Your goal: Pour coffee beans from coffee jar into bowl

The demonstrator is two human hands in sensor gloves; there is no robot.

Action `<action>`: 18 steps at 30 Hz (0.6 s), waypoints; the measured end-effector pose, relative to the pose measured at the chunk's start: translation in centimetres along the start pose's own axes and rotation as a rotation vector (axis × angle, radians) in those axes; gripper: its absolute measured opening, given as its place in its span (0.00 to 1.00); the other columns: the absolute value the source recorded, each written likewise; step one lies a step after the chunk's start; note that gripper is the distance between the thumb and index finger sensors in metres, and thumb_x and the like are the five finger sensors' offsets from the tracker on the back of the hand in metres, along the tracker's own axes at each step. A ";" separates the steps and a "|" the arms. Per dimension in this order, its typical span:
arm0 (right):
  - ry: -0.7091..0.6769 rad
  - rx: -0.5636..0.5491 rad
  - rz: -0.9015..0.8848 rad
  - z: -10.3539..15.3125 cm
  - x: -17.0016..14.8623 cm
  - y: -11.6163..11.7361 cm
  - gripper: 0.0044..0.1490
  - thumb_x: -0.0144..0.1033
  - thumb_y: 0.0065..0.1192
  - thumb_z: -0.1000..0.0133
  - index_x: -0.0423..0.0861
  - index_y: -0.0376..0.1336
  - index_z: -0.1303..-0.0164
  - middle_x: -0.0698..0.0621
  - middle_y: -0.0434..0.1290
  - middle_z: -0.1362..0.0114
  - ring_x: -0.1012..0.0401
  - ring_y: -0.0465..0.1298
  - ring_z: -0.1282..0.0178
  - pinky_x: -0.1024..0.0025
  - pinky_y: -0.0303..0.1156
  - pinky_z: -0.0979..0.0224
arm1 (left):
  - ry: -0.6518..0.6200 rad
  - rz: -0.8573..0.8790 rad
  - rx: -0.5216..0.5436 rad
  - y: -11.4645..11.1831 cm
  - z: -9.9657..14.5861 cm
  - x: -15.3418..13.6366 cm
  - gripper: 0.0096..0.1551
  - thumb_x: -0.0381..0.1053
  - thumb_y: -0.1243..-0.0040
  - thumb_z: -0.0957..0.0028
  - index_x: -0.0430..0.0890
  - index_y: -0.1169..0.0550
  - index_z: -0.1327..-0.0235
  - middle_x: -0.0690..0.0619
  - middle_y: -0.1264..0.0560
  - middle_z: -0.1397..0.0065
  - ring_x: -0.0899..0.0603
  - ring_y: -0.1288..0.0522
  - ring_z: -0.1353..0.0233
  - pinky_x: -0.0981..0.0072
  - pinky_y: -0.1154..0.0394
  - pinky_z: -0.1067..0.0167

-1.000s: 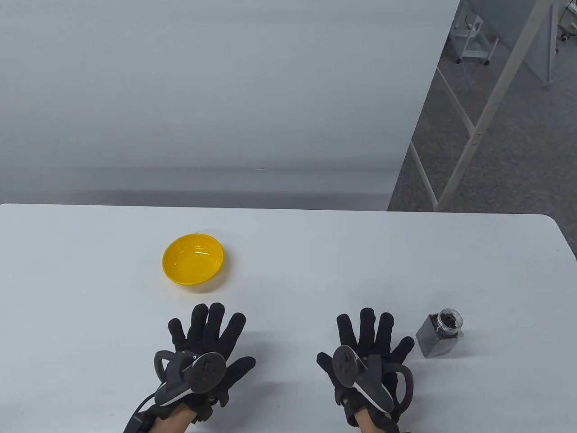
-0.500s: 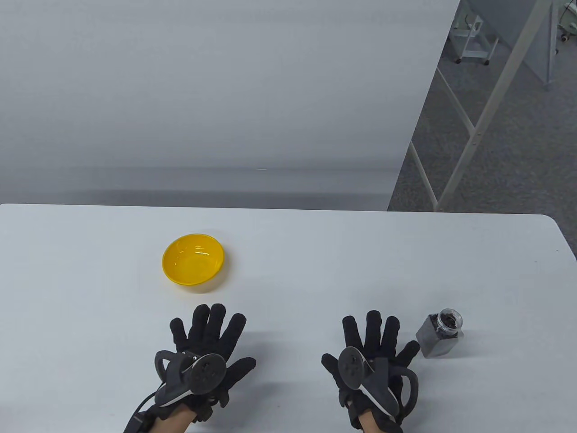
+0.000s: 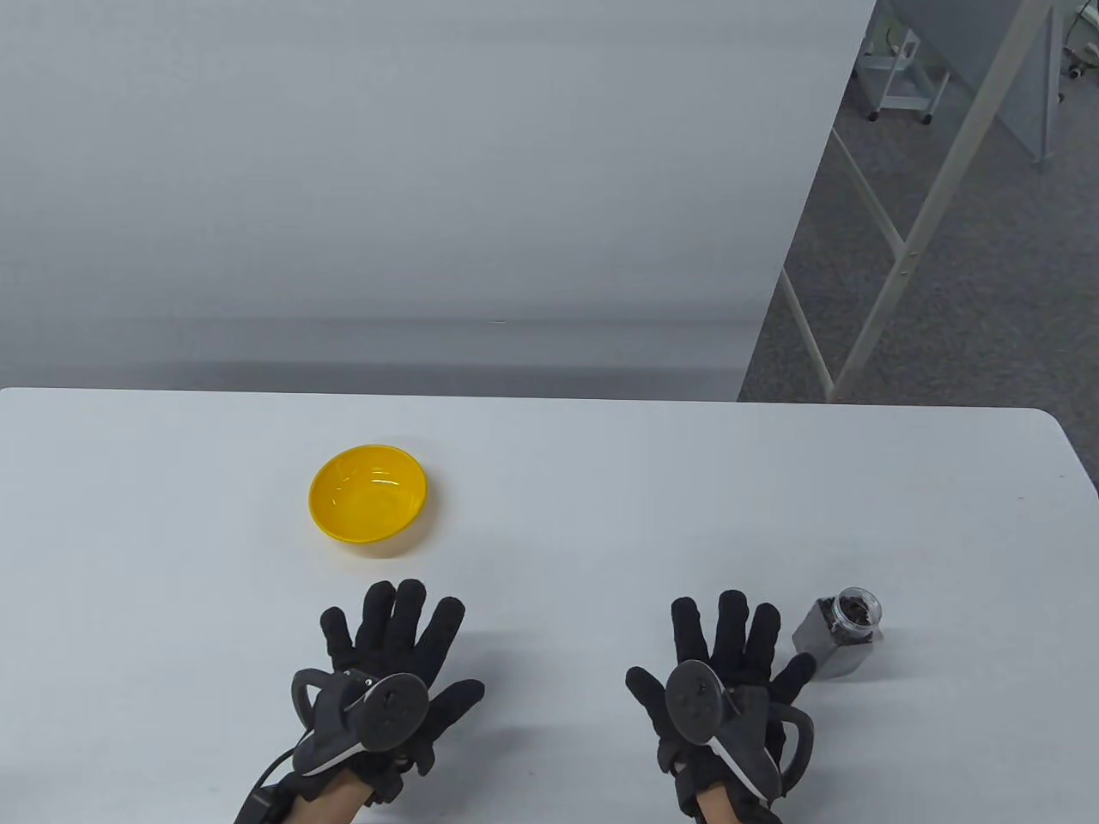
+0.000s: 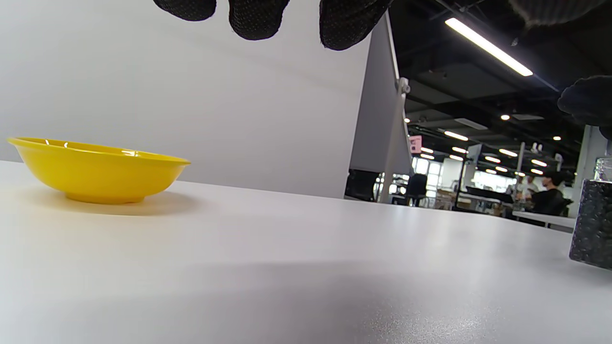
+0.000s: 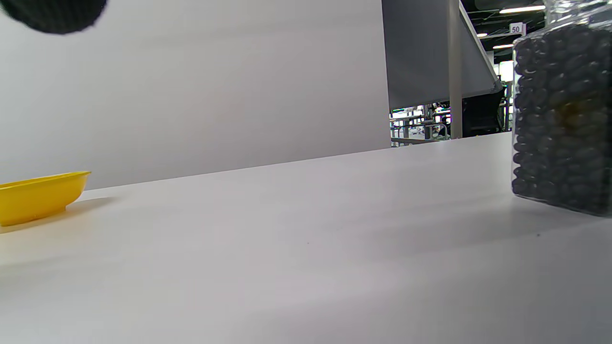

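Standing upright, mouth and long axis pointing up, the coffee jar [image 3: 840,633] sits at the table's [image 3: 601,481] near right, at about two o'clock from the right hand [image 3: 721,687], the nearer one, fingers spread, empty. Left hand [image 3: 391,665] spread; bowl [image 3: 367,493] at its twelve o'clock.

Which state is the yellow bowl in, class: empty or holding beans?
Empty. The table view shows the yellow bowl with a bare, shiny inside; the beans sit in the coffee jar.
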State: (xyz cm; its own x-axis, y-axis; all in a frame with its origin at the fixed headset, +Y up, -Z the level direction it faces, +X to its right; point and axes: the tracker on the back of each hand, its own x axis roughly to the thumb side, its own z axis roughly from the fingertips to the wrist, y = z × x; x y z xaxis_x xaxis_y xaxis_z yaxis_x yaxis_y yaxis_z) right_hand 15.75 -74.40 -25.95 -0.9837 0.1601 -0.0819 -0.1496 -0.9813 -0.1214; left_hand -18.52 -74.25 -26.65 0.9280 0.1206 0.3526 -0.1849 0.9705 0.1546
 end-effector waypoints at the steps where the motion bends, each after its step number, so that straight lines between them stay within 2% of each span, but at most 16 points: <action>1: 0.004 -0.001 -0.005 0.0 -0.1 -0.1 0.58 0.80 0.46 0.57 0.65 0.26 0.29 0.41 0.23 0.19 0.33 0.31 0.19 0.15 0.32 0.36 | 0.000 0.001 0.000 0.0 0.0 0.0 0.56 0.84 0.60 0.58 0.53 0.40 0.19 0.36 0.48 0.17 0.21 0.49 0.20 0.14 0.59 0.43; 18: 0.091 -0.065 -0.150 0.2 -3.0 -2.1 0.59 0.79 0.48 0.57 0.65 0.26 0.29 0.40 0.24 0.19 0.34 0.31 0.18 0.16 0.32 0.35 | 0.000 -0.001 0.000 -0.1 0.2 0.0 0.56 0.83 0.59 0.58 0.52 0.40 0.20 0.36 0.48 0.17 0.21 0.49 0.20 0.14 0.59 0.42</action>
State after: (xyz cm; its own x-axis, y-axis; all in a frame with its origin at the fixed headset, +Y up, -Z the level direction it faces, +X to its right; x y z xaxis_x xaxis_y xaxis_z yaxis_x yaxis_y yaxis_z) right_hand 18.99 -72.86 -25.29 -0.9374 0.3158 -0.1468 -0.2839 -0.9372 -0.2027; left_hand -18.55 -74.34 -26.50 0.9279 0.1199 0.3530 -0.1844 0.9705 0.1551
